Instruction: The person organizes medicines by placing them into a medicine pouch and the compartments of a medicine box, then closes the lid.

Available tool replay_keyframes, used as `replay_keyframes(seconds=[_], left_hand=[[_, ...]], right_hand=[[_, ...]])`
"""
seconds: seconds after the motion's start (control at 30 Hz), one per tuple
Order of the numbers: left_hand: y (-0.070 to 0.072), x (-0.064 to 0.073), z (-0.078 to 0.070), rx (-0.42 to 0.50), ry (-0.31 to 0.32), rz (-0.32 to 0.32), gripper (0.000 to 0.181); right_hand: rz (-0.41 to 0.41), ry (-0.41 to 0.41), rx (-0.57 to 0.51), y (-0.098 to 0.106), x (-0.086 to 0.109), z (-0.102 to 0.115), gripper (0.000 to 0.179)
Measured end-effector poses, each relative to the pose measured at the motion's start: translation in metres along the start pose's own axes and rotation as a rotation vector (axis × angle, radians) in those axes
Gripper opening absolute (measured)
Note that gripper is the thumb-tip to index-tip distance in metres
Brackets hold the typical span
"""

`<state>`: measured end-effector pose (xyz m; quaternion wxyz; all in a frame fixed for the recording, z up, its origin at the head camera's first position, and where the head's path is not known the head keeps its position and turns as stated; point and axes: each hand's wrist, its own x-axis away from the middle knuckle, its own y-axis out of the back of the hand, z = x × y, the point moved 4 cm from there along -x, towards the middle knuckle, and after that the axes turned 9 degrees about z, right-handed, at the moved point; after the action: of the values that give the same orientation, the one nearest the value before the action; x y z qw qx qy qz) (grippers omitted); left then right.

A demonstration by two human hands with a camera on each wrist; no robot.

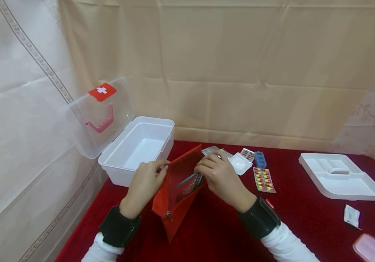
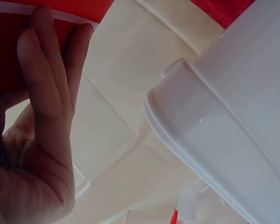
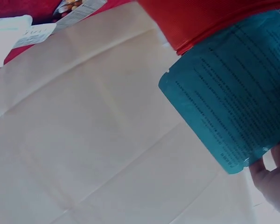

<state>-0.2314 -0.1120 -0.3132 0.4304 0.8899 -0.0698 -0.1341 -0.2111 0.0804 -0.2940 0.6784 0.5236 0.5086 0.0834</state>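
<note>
An orange-red zip pouch [image 1: 181,215] is held up over the table with its mouth spread open and the zip pull [image 1: 168,214] at its near corner. My left hand [image 1: 146,185] pinches the pouch's left edge; its fingers [image 2: 42,88] lie against the red fabric and white zip tape in the left wrist view. At the mouth, my right hand [image 1: 222,179] grips a flat teal packet [image 3: 224,93] printed with dark lines of text. Part of that packet overlaps the pouch's edge in the right wrist view. Patterned contents show inside the pouch.
Left stands a white box [image 1: 103,159], its clear lid [image 1: 76,134] raised, with a red cross label. Behind my right hand lie a capsule blister pack [image 1: 263,180], blue pill box [image 1: 260,160] and white packet [image 1: 240,164]. Farther right are a white tray [image 1: 351,194] and pink case [image 1: 374,249].
</note>
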Motion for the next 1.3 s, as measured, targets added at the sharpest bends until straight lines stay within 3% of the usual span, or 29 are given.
replay_keyframes(seconds=[0.23,0.6,0.9,1.3], left_hand=[[0.0,0.0,0.0,-0.005,-0.002,-0.004,0.02],[0.0,0.001,0.0,0.009,0.023,0.017,0.022],[0.0,0.001,0.0,-0.005,0.012,0.01,0.021],[0.0,0.001,-0.001,-0.019,-0.008,-0.01,0.021]], right_hand=[[0.079,0.082,-0.031,-0.006,-0.002,0.01,0.024],[0.234,0.187,-0.021,-0.026,-0.002,0.022,0.016],[0.351,0.193,-0.076,-0.037,-0.002,0.026,0.024],[0.405,0.201,-0.132,-0.037,-0.005,0.032,0.027]])
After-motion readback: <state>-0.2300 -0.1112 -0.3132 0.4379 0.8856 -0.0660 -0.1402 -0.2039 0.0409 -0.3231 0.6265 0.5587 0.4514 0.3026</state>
